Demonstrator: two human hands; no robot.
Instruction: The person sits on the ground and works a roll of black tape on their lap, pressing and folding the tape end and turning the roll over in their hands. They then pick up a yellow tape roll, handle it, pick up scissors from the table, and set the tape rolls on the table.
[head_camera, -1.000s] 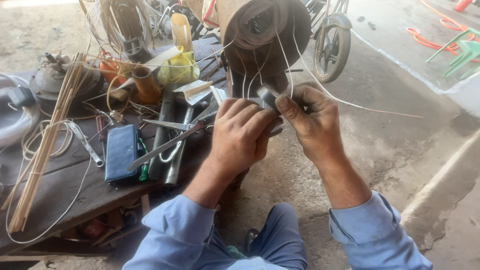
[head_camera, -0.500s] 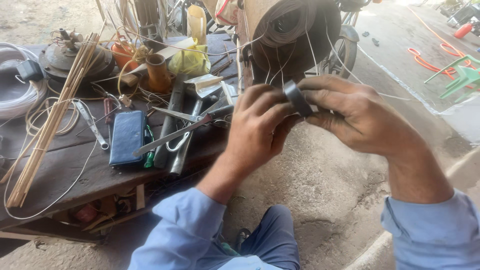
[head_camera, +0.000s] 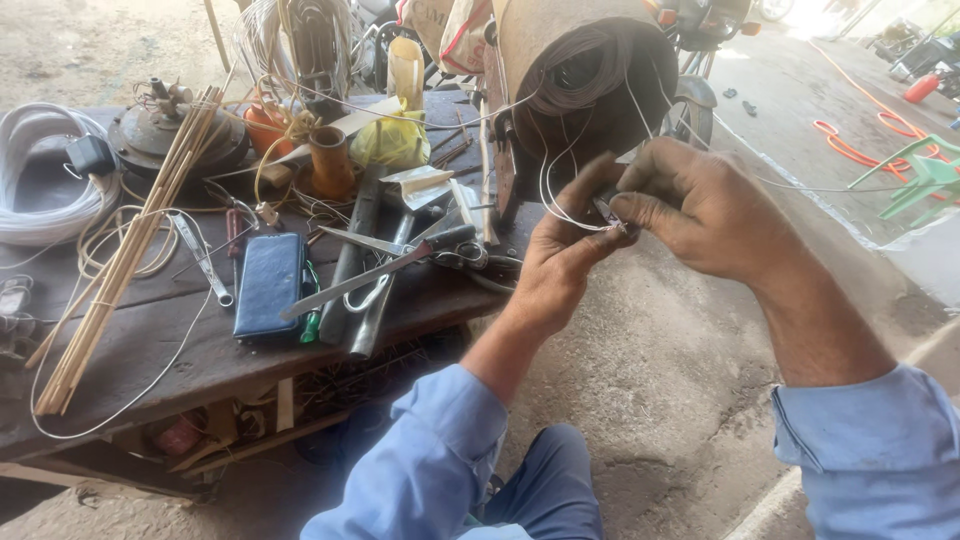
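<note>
A small dark metal piece (head_camera: 607, 213) is sitting pinched between the fingertips of both hands, held up in front of the open mouth of a large brown cylinder (head_camera: 585, 75), above the concrete floor (head_camera: 660, 380) just beside the counter (head_camera: 150, 340). Thin white wire (head_camera: 552, 200) is looping from the piece up toward the cylinder.

The left hand (head_camera: 562, 250) is reaching up from below, wrist bent, thumb and forefinger closing on the piece and the other fingers curling in. The right hand (head_camera: 700, 210) is coming in from the right, knuckles up, its fingertips gripping the same piece from the other side. Both forearms are wearing light blue sleeves (head_camera: 430, 460).

On the counter, nearby to the left, scissors (head_camera: 400, 265), a blue case (head_camera: 268, 285), a bundle of thin sticks (head_camera: 120, 260) and a coil of white cable (head_camera: 45, 200) are lying among other tools.
</note>
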